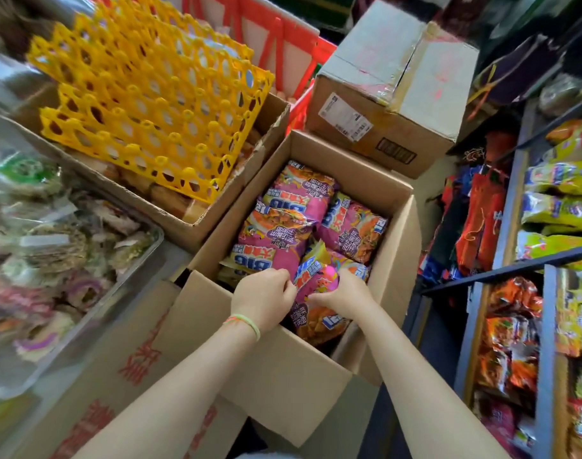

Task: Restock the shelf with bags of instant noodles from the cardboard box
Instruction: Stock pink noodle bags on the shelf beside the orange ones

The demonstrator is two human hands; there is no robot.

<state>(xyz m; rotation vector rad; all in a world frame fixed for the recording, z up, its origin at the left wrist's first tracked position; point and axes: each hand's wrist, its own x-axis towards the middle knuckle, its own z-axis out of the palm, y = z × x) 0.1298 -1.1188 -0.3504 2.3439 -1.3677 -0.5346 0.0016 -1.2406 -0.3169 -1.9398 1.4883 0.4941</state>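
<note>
An open cardboard box in the middle holds several pink and orange bags of instant noodles. Both my hands reach into its near end. My left hand pinches the left edge of one pink noodle bag, and my right hand grips the same bag from the right. The metal shelf stands on the right, stocked with green, orange and red noodle bags.
A box with stacked yellow egg trays sits at the left, beside a metal tray of wrapped goods. A taped closed carton lies behind the open box. Red crates stand at the back.
</note>
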